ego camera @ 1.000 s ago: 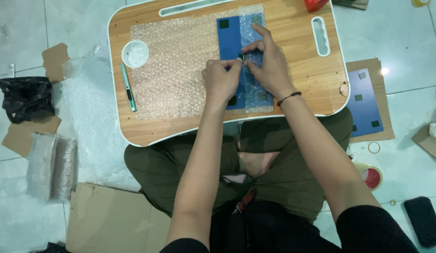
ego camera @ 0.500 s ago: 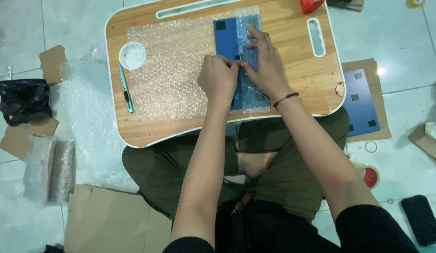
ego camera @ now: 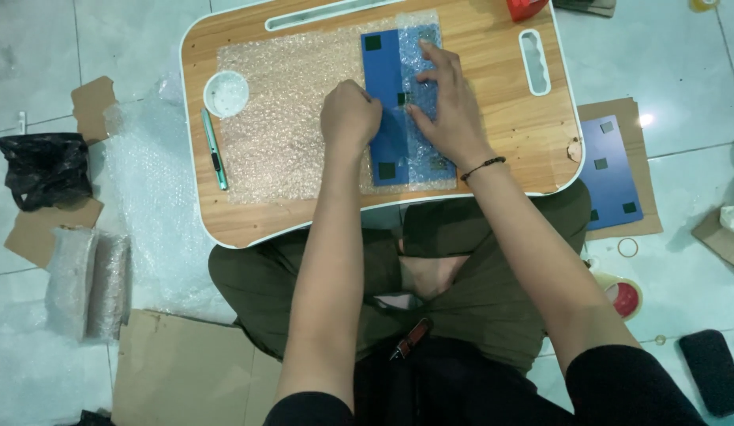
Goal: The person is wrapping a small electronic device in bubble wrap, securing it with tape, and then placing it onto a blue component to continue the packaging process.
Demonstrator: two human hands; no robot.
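A blue rectangular panel (ego camera: pixel 387 95) with small dark squares lies on a sheet of bubble wrap (ego camera: pixel 292 118) spread over a wooden lap tray (ego camera: pixel 509 134). The wrap's right edge is folded over the panel's right half. My right hand (ego camera: pixel 446 110) lies flat on that folded flap, fingers spread, pressing it down. My left hand (ego camera: pixel 350 118) is curled into a loose fist at the panel's left edge, its fingertips meeting the right hand's near the panel's middle; what they pinch is hidden.
A teal utility knife (ego camera: pixel 215 150) and a round cup recess (ego camera: pixel 226 93) are at the tray's left. On the floor: another blue panel (ego camera: pixel 608 173) on cardboard, a tape roll (ego camera: pixel 623 296), loose bubble wrap (ego camera: pixel 150 213), wrapped bundles (ego camera: pixel 87 280), a black bag (ego camera: pixel 43 167).
My right hand has slid a little up the folded flap and flattened. My left hand stays at the panel's left edge. The view has shifted slightly.
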